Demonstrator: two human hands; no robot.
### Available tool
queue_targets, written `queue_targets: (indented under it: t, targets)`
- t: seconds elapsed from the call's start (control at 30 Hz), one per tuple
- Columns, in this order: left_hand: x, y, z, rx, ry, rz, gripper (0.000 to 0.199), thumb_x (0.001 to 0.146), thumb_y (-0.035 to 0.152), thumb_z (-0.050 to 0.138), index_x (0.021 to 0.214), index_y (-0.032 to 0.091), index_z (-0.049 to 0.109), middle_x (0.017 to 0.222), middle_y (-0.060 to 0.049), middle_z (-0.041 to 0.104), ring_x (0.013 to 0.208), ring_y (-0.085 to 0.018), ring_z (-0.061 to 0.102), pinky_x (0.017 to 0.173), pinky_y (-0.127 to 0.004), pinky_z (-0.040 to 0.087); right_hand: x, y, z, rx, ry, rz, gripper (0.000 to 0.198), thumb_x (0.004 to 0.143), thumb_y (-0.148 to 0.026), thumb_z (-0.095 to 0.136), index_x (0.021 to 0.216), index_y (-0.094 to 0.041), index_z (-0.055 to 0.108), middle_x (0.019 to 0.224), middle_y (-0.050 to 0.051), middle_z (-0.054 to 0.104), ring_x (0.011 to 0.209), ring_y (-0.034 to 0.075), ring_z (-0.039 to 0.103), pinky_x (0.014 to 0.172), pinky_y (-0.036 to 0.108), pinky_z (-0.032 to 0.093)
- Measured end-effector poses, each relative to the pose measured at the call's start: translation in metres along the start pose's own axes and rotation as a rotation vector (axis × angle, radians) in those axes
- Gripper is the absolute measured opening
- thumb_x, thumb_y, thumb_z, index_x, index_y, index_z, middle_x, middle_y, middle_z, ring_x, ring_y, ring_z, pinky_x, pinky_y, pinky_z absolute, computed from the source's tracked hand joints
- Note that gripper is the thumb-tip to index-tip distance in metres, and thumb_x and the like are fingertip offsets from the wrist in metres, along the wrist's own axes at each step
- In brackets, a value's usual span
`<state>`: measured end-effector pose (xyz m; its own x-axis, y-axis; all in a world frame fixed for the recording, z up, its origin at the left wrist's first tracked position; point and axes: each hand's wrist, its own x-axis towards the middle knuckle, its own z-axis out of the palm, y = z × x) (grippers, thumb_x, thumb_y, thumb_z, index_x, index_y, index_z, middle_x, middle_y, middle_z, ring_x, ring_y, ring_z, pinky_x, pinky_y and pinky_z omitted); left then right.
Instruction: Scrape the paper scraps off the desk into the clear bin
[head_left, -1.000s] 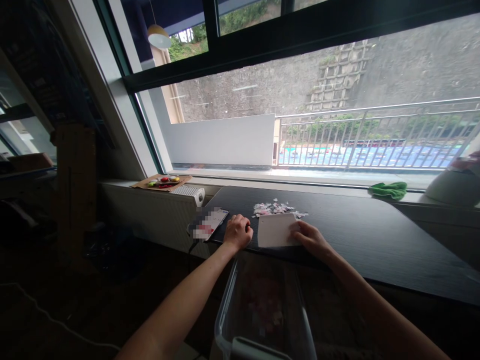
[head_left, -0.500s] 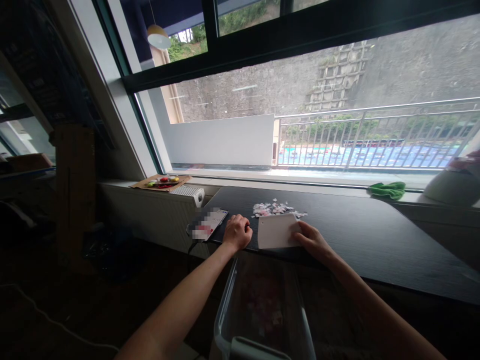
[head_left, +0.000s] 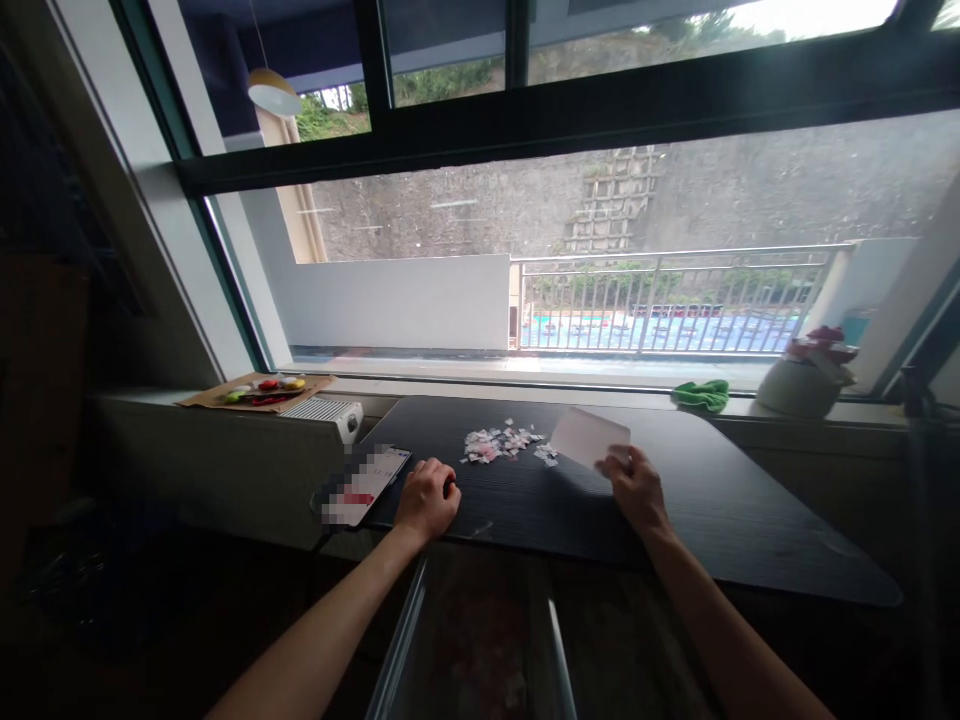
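Note:
Loosely curled, my left hand [head_left: 427, 497] rests near the front edge of the dark table, and nothing shows in its fingers. Beside it, to the left, lies a phone [head_left: 367, 490] with a lit, partly blurred screen. My right hand [head_left: 636, 490] grips a stiff white card [head_left: 589, 438] by its lower right corner, holding it tilted above the tabletop. A loose heap of small torn paper scraps [head_left: 495, 443] is spread left of the card. A few more scraps [head_left: 546, 454] lie by the card's lower left edge.
Below the front edge of the black table [head_left: 720, 500] stands a clear plastic bin [head_left: 401, 640] with indistinct contents. On the sill are cardboard with colourful items [head_left: 266, 388], a green cloth [head_left: 702, 395] and a pale rounded pot [head_left: 799, 385]. A radiator [head_left: 330, 415] adjoins the table's left.
My right hand has carried the card up and away, from the table's front edge to the right of the scraps. The left hand stays curled beside the phone. The view has shifted right.

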<state>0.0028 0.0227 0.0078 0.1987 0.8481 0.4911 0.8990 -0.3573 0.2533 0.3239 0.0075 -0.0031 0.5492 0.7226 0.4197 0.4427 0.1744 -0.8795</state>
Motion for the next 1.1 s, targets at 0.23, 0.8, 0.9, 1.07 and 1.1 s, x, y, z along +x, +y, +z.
queue_targets:
  t: [0.23,0.8,0.9,1.07,1.1]
  targets:
    - [0.000,-0.002,0.001,-0.001,0.016,0.015,0.012,0.076,0.016,0.050,0.077,0.019,0.062,0.086,-0.006,0.062,0.087,-0.021,0.055,0.080,-0.035,0.043,-0.009,-0.005,0.004,0.010,-0.213,-0.031,0.023,0.077,-0.037,0.053,0.093,-0.022,0.060,0.076,0.005,0.074,0.075,0.024,0.071,0.073,0.038,0.053]
    - [0.001,-0.002,0.000,0.006,0.005,0.008,0.013,0.076,0.017,0.050,0.078,0.020,0.062,0.086,-0.005,0.061,0.087,-0.020,0.053,0.081,-0.034,0.043,-0.016,-0.015,0.009,0.100,-0.229,-0.046,0.020,0.076,-0.033,0.055,0.091,-0.021,0.060,0.077,0.005,0.074,0.075,0.023,0.071,0.073,0.037,0.054]
    - [0.001,-0.001,0.000,0.007,0.008,0.008,0.013,0.076,0.016,0.050,0.079,0.020,0.062,0.085,-0.005,0.061,0.087,-0.020,0.053,0.081,-0.034,0.043,-0.016,-0.015,0.008,0.078,-0.229,-0.056,0.021,0.076,-0.033,0.054,0.092,-0.021,0.060,0.078,0.005,0.074,0.075,0.023,0.071,0.073,0.037,0.054]
    - [0.001,0.000,0.000,0.006,-0.010,-0.001,0.013,0.077,0.017,0.050,0.079,0.019,0.062,0.087,-0.006,0.061,0.087,-0.021,0.053,0.081,-0.034,0.043,-0.018,-0.016,0.006,0.040,-0.302,-0.105,0.019,0.075,-0.032,0.055,0.089,-0.021,0.060,0.073,0.004,0.073,0.073,0.023,0.070,0.072,0.037,0.054]
    - [0.001,0.000,0.000,0.007,-0.010,-0.001,0.013,0.077,0.017,0.050,0.079,0.020,0.062,0.087,-0.006,0.061,0.088,-0.021,0.053,0.081,-0.034,0.043,-0.019,-0.017,0.006,0.035,-0.293,-0.105,0.018,0.074,-0.031,0.055,0.088,-0.021,0.060,0.072,0.003,0.073,0.072,0.023,0.070,0.071,0.037,0.054]
